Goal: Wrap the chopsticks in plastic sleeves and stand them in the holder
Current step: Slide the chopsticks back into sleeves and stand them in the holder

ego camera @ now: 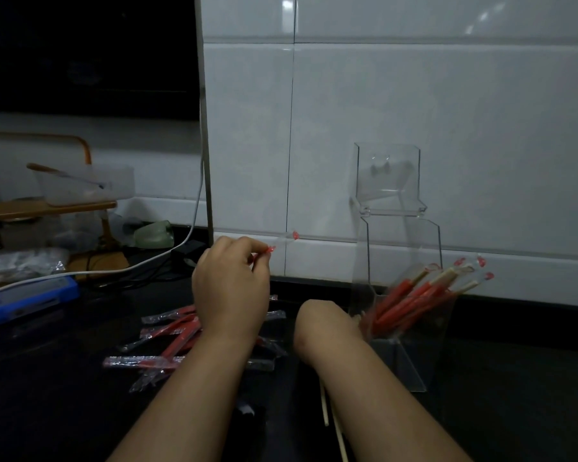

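The left hand (231,288) pinches a clear plastic sleeve (282,242) by its red end. The right hand (327,325) bends down over bare chopsticks (324,408), and its grip is hidden. Several wrapped chopsticks (411,295) lean in the clear holder (411,361), while many loose sleeves (167,328) lie on the dark counter (47,395), so much wrapping likely remains.

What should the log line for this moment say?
left hand pinches plastic sleeve | right hand over bare chopsticks, grip hidden | holder has wrapped chopsticks | more sleeves on counter
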Tool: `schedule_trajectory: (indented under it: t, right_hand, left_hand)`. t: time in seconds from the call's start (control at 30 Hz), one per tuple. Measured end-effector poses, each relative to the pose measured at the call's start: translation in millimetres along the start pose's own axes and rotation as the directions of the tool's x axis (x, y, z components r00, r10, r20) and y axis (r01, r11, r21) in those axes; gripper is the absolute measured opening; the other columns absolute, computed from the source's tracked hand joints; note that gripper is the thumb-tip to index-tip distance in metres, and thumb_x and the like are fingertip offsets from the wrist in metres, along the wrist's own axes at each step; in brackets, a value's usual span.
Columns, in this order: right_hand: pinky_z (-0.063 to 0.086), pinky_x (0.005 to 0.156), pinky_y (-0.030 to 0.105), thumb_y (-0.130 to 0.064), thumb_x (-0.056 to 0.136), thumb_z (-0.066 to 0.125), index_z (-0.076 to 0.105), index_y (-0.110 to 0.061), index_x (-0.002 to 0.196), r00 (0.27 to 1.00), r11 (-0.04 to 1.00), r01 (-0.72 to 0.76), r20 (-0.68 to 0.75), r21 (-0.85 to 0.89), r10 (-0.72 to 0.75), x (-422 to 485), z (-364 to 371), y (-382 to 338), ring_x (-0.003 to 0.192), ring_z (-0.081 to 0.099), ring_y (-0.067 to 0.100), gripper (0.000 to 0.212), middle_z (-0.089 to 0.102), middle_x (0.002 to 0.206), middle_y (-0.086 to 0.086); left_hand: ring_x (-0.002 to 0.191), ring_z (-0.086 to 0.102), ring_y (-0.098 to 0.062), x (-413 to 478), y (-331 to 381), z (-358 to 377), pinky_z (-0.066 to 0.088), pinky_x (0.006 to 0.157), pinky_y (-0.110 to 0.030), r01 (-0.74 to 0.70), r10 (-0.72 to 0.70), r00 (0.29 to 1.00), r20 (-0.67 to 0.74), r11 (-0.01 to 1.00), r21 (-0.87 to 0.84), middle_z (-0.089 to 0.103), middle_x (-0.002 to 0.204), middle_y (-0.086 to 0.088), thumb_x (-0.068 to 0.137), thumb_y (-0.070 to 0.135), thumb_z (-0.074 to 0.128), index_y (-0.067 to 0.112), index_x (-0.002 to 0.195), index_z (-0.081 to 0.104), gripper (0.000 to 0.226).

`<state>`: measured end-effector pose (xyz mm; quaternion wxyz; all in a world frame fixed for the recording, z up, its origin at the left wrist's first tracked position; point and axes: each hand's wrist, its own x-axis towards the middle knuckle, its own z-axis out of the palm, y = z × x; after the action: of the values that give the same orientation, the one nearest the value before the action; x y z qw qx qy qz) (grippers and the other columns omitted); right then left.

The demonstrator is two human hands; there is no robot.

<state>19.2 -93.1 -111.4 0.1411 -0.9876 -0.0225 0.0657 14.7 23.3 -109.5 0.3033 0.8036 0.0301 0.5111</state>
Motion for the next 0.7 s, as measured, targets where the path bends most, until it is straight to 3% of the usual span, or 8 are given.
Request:
schedule_trajectory:
  t: [0.33, 0.47, 0.7]
  right_hand:
    - [0.039, 0.104, 0.04, -0.012, 0.092, 0.059, 0.059, -0.01, 0.128, 1.0, 1.0, -0.025, 0.01, -0.016, 0.025, 2.2, 1.3, -0.2, 0.125, 0.053, 0.031, 0.036, 0.057, 0.133, 0.012]
    - [0.046, 0.093, 0.037, -0.012, 0.09, 0.06, 0.059, -0.009, 0.124, 1.0, 1.0, -0.013, -0.023, -0.008, 0.012, 2.5, 4.2, -0.4, 0.117, 0.058, 0.03, 0.034, 0.06, 0.126, 0.013]
    - [0.047, 0.082, 0.036, -0.018, 0.086, 0.067, 0.042, -0.011, 0.13, 0.998, 0.996, -0.011, -0.062, 0.083, 0.017, 1.8, 7.9, -1.2, 0.114, 0.058, 0.03, 0.051, 0.058, 0.125, 0.012]
  left_hand:
    - [0.076, 0.056, -0.019, 0.1, 1.4, -2.5, 0.034, 0.065, -0.028, 0.017, -0.017, 1.0, 0.004, 1.0, -0.001, 0.051, 0.079, 0.012, 0.083, 0.018, 0.075, 0.02, 0.083, 0.073, 0.003]
    - [0.076, 0.055, -0.017, -0.2, 1.5, -2.8, 0.034, 0.064, -0.028, 0.024, -0.024, 1.0, 0.01, 1.0, -0.005, 0.051, 0.08, 0.012, 0.085, 0.019, 0.073, 0.021, 0.084, 0.073, 0.002]
    - [0.076, 0.054, -0.015, -1.1, 1.0, -1.2, 0.035, 0.064, -0.027, 0.011, -0.01, 1.0, 0.007, 0.998, -0.059, 0.056, 0.084, 0.008, 0.085, 0.016, 0.074, 0.019, 0.085, 0.074, 0.003]
